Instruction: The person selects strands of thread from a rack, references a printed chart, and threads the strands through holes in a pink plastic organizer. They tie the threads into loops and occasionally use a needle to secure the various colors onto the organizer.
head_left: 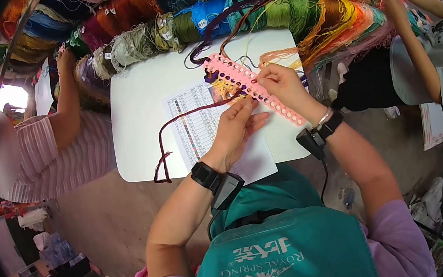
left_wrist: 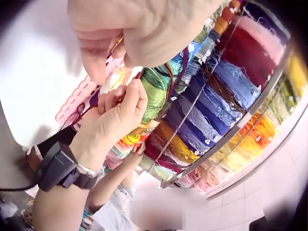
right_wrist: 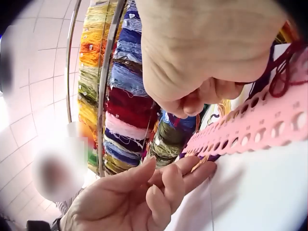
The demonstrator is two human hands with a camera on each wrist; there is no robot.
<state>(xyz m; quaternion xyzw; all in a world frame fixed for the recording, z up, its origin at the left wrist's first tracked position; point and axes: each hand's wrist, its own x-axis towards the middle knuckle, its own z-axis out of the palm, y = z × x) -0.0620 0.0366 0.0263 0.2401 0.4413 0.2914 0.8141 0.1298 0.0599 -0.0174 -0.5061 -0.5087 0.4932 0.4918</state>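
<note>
A pink perforated thread holder [head_left: 235, 70] lies slantwise on the white table, purple and pale yellow threads [head_left: 224, 89] hanging from its left edge. My right hand [head_left: 285, 86] is over its middle, thumb and forefinger pinching dark red thread [left_wrist: 138, 75]. In the right wrist view, a loop of dark red thread [right_wrist: 281, 79] shows beside that hand. At the holder's near edge, my left hand [head_left: 234, 128] is palm up, its fingers loosely extended against a few yellowish strands [right_wrist: 200, 163]. One long dark red thread [head_left: 194, 110] trails left across the table.
A printed colour chart [head_left: 197, 128] lies under the left hand on the white table [head_left: 135, 117]. Behind the table hang rows of coloured thread skeins [head_left: 182, 27] on metal rails. One person [head_left: 62, 145] stands at the left, another [head_left: 438, 54] at the right, both reaching toward the skeins.
</note>
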